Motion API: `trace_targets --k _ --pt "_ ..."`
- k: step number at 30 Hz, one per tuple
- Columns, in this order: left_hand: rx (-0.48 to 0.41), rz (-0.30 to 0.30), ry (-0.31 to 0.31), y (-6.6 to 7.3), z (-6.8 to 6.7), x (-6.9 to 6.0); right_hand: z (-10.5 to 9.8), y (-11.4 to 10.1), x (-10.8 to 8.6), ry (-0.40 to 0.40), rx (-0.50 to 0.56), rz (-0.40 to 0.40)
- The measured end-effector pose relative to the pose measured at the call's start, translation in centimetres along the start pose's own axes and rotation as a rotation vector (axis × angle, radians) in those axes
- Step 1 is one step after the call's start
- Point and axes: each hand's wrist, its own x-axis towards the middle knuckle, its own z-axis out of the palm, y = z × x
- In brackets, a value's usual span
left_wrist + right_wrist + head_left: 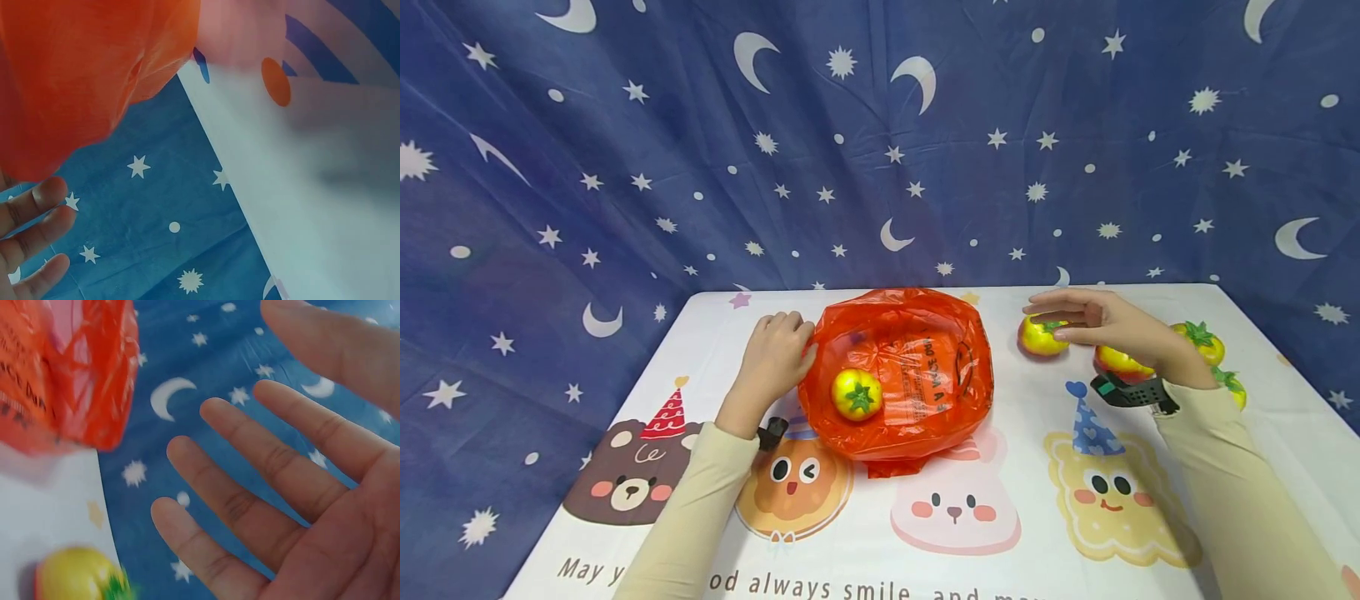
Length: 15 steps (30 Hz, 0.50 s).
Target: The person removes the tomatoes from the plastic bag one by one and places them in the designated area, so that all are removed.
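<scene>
A red plastic bag (936, 333) with dark print stands with its mouth spread on the table. Inside it, toward the left, lies a yellow round fruit (857, 395) with a green leafy top. My left hand (777, 350) pinches the bag's left rim; in the left wrist view several fingers (37, 237) show beside the bag, the thumb hidden. To the right, my right hand (1112, 323) hovers with fingers extended, holding nothing. Just under its fingertips sits a yellow-and-red fruit (1041, 337), also seen in the right wrist view. Another such fruit (1123, 364) is partly hidden beneath that hand.
More yellow fruits (1201, 340) lie by the right wrist, one partly behind the sleeve. A white tablecloth (865, 525) with cartoon prints covers the table. Behind it hangs a blue curtain (865, 108) with moons and stars.
</scene>
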Motion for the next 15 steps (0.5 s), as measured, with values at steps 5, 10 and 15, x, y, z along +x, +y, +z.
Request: trace_targets --k 5,10,15 --pt "-0.015 -0.002 0.004 0.1 -0.1 0.0 1.1 -0.8 2.3 -0.094 0.000 -0.023" --pt "-0.020 -0.013 0.005 0.3 -0.1 0.0 2.1 -2.0 4.5 -0.147 0.024 -0.058" --pt "-0.022 -0.025 0.004 0.3 -0.1 -0.1 3.6 -2.8 6.7 -0.209 0.082 -0.097"
